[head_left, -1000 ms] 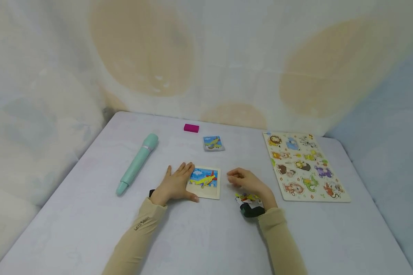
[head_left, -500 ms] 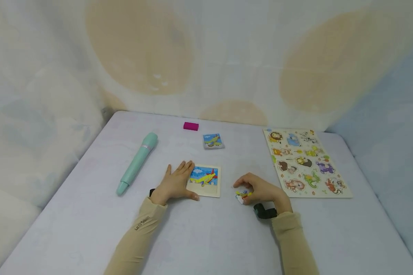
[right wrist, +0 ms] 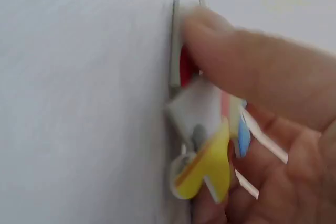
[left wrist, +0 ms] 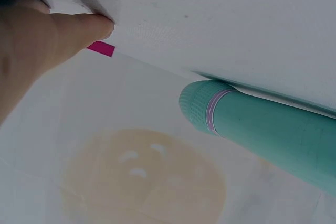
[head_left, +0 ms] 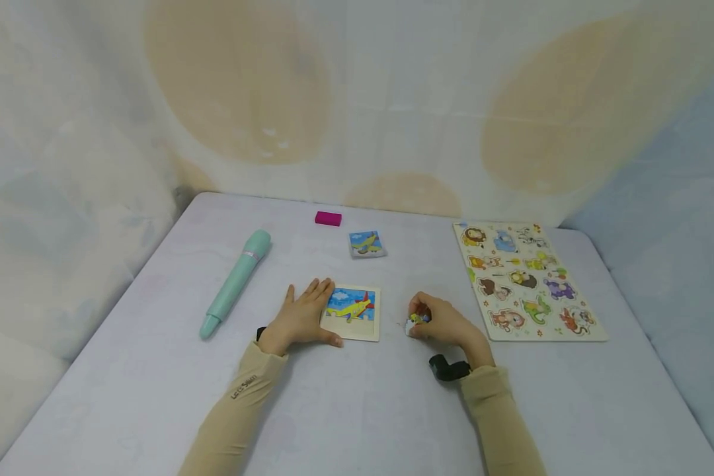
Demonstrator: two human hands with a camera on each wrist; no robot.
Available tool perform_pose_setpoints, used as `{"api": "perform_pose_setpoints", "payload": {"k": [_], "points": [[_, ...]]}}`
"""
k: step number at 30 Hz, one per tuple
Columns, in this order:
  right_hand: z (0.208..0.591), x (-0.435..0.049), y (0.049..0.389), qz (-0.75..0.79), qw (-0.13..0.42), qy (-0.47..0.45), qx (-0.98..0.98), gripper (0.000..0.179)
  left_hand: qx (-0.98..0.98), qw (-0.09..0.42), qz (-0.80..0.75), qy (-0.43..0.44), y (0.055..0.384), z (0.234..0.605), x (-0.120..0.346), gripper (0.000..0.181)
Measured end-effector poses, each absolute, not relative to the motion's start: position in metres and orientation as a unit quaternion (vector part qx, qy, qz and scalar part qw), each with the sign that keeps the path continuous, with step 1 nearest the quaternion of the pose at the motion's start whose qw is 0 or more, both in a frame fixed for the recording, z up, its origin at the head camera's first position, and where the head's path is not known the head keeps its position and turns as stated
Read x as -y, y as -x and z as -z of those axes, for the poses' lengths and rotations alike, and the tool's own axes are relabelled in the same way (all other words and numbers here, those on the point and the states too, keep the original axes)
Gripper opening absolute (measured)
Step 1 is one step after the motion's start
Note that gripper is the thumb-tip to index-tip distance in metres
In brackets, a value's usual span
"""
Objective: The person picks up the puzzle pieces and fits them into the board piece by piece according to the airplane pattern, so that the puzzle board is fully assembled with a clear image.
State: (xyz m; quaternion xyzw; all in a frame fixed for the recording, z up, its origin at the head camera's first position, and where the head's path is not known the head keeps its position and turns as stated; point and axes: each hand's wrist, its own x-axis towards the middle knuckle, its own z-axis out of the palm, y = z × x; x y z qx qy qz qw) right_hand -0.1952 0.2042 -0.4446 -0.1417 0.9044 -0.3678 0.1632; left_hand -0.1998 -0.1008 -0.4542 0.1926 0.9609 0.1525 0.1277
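Puzzle pieces [right wrist: 199, 109] shifted forward; pale table [head_left: 357, 410], tan-patched cloth [head_left: 404, 99] behind.

Now pinches the loose jigsaw pieces [head_left: 417, 320] between the thumb and curled fingers of the right hand [head_left: 449, 325], instead of arching wide around them as half a second ago. Has them slightly farther forward and leaves less of them showing in the head view (mostly yellow and white). Works farther to the right of the wooden airplane puzzle tray [head_left: 377, 327] than a second ago.
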Motion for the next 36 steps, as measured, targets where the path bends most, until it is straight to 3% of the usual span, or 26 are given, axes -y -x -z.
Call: {"api": "perform_pose_setpoints", "payload": {"k": [10,17,22,29,36], "points": [[0.434,-0.188,0.209,0.362,0.193,0.022,-0.912,0.022,-0.962,0.126,-0.149,-0.192,0.2,0.456,0.101,0.123],[0.438,-0.181,0.21,0.413,0.154,-0.022,-0.897,0.014,-0.962,0.124,-0.15,-0.193,0.2,0.455,0.101,0.124],[0.439,-0.174,0.211,0.46,0.099,-0.051,-0.881,0.018,-0.961,0.125,-0.148,-0.196,0.199,0.456,0.1,0.124],[0.437,-0.15,0.209,0.565,0.084,-0.022,-0.82,0.034,-0.961,0.126,-0.15,-0.194,0.2,0.455,0.1,0.124],[0.441,-0.118,0.202,0.572,0.079,0.03,-0.816,0.026,-0.961,0.129,-0.15,-0.192,0.199,0.454,0.098,0.123]]}}
